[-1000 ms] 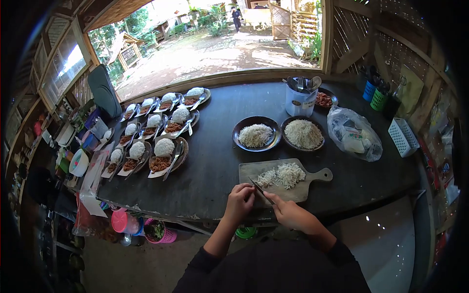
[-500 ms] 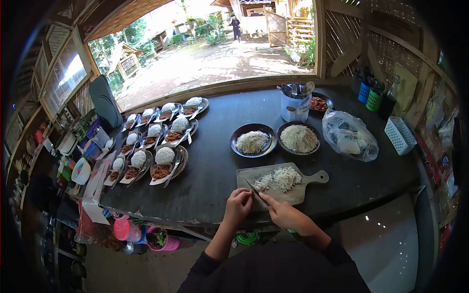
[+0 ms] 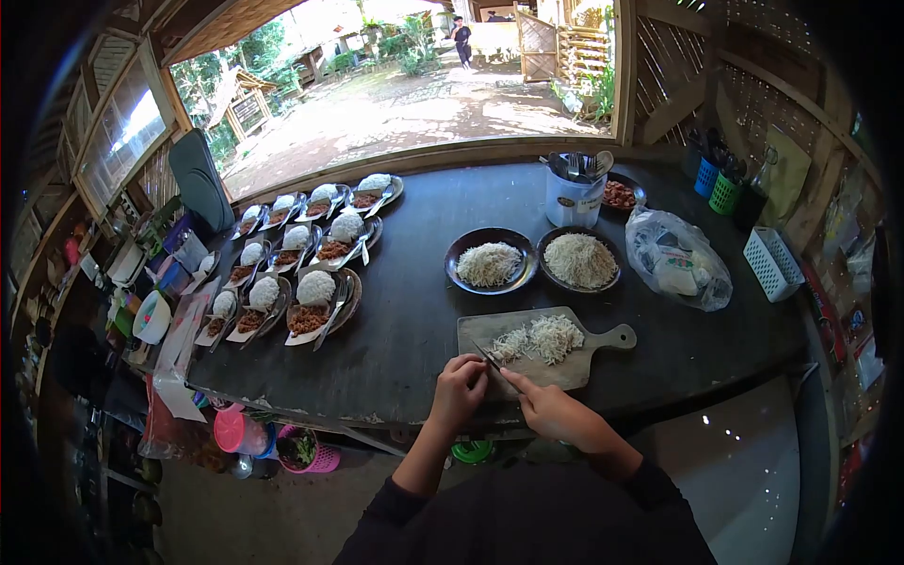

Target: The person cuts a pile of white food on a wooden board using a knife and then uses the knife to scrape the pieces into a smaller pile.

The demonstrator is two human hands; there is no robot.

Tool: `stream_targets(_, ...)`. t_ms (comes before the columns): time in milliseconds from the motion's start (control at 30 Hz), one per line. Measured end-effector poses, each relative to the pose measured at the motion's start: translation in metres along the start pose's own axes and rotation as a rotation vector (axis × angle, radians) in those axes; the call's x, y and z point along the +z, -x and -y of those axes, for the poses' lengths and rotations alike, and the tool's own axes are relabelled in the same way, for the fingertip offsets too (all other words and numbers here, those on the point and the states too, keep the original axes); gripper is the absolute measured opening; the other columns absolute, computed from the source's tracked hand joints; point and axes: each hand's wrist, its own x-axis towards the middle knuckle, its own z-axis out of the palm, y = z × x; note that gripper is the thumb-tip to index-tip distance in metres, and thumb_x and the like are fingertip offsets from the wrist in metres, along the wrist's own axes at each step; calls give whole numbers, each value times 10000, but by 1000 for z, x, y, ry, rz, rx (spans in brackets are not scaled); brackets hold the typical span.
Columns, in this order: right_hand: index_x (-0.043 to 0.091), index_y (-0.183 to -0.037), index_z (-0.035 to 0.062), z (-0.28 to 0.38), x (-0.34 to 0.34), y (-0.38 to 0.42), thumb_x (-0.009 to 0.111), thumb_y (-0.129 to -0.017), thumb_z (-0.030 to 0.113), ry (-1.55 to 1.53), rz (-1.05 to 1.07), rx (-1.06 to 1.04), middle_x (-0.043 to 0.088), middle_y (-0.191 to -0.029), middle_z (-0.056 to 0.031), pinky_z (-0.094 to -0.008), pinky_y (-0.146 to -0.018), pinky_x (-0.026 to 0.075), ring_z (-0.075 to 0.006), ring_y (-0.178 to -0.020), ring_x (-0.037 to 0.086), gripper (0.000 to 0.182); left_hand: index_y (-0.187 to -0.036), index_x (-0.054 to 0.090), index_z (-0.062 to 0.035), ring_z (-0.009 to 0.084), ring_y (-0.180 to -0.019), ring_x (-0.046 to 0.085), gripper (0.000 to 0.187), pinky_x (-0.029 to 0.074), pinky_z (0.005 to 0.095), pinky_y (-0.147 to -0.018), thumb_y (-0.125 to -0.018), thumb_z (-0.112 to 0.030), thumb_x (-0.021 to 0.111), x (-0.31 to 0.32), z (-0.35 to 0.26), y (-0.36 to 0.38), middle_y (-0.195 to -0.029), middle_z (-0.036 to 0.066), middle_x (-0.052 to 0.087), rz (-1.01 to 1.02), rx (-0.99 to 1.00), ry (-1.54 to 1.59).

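Right hand [image 3: 557, 411] wrapped round thin dark-bladed knife [image 3: 487, 358], left hand [image 3: 459, 391] curled beside it (can't tell what's held) — slicing step, likely; pale shredded heap [image 3: 549, 339] on brown paddle-shaped wooden board [image 3: 571, 374] — next stroke calls for finger clearance.

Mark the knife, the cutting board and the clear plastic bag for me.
Knife [image 3: 488, 359]: head view, on the blade.
Cutting board [image 3: 567, 373]: head view, on bare wood.
Clear plastic bag [image 3: 670, 250]: head view, near its middle.
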Motion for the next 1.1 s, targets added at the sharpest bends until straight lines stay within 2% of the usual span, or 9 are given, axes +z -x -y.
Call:
stream_targets(233,273,-1494,220,17,-10,1,378,-985,141,-31,71,99,620,-662,-181,-361,-453,496,-235,-456,578,526,-916,693,6,267,-841,680,142,552,327,-707,-786,-51,688,-1,1,-1,-1010,135,673,-31,60,-18)
stream_targets(333,280,-1493,219,9,-9,-5,377,-986,138,-93,77,85,611,-674,-185,-362,-453,494,-236,-452,567,522,-921,698,3,265,-841,683,147,553,324,-705,-785,-53,690,-2,-2,-1,-1009,135,674,-2,-23,11)
stream_targets(467,277,-1495,220,6,-2,-11,377,-988,137,-33,43,57,611,-689,-187,-353,-452,491,-227,-451,562,524,-922,701,2,257,-827,685,151,554,321,-701,-783,-56,696,1,0,0,-1012,132,676,3,-33,33)
stream_targets(533,289,-1496,219,6,0,-10,379,-990,142,-68,24,53,605,-676,-159,-339,-449,487,-201,-450,552,520,-930,709,-2,298,-912,661,164,533,362,-801,-779,-62,696,-1,-3,0,-1000,135,683,18,-109,58)
stream_targets(733,317,-1496,233,-1,-3,3,392,-991,165,-154,-22,43,576,-630,-104,-321,-454,491,-167,-451,538,515,-920,719,1,285,-914,665,146,533,354,-800,-789,-59,696,-3,-8,-1,-980,133,694,-9,-89,90)
stream_targets(967,318,-1498,255,3,-2,12,399,-991,178,-89,-21,-2,578,-601,-111,-320,-471,497,-165,-452,540,519,-924,718,3,293,-931,660,151,527,363,-825,-788,-59,694,-3,-5,1,-1002,135,689,3,-104,86)
stream_targets(1033,340,-1485,201,9,-5,15,425,-958,135,-110,-25,5,629,-722,-245,-414,-636,514,-309,-575,627,538,-925,717,6,298,-937,658,158,525,367,-835,-784,-61,694,-2,-4,1,-1014,136,686,3,-91,72)
stream_targets(1100,341,-1485,200,8,-4,15,422,-959,136,-103,-26,7,630,-718,-245,-413,-634,515,-309,-571,627,535,-928,716,6,299,-941,657,162,525,367,-836,-783,-63,694,-1,-2,2,-1015,136,686,4,-97,76)
